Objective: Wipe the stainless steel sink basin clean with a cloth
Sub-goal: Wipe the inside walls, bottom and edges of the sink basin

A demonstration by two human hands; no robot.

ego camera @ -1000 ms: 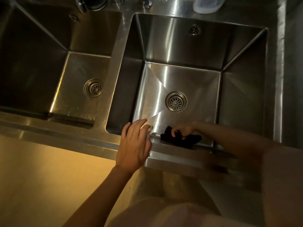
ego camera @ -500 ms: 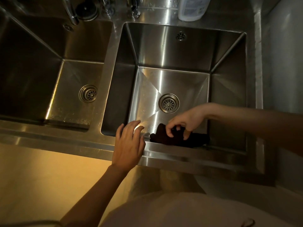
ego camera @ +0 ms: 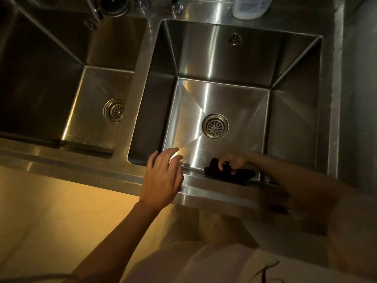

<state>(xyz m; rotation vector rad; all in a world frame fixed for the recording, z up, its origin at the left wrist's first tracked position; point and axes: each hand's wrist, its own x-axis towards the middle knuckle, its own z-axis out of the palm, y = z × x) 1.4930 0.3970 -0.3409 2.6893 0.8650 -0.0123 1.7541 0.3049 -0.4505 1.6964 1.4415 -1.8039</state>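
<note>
Right hand point(ego camera: 234, 161) down in the right basin point(ego camera: 289, 123), fingers curled and pinching a dark cloth point(ego camera: 228, 173) bunched against the floor at the near wall, close to the near-right corner. Low there, probably, to work the seam where floor meets front wall, a spot that traps grime. Forearm blurred, so likely mid-stroke; direction impossible to tell. Left hand point(ego camera: 163, 178) spread open and holding nothing, palm over the front rim point(ego camera: 214, 190), fingertips reaching past the edge toward the floor; seemingly a brace for the lean into the deep basin, though actual contact with the rim unclear. Drain point(ego camera: 215, 126) well apart from the cloth, uncovered. Floor around it bright with faint droplets or streaks on the left part, suggesting more wiping to come. Left basin point(ego camera: 61, 88) untouched, specks along its near floor edge. Bottle point(ego camera: 251, 7) on the back ledge, out of the way. Next, probably, a sweep along the near seam and up the walls, with the cloth flattened for better coverage.
</note>
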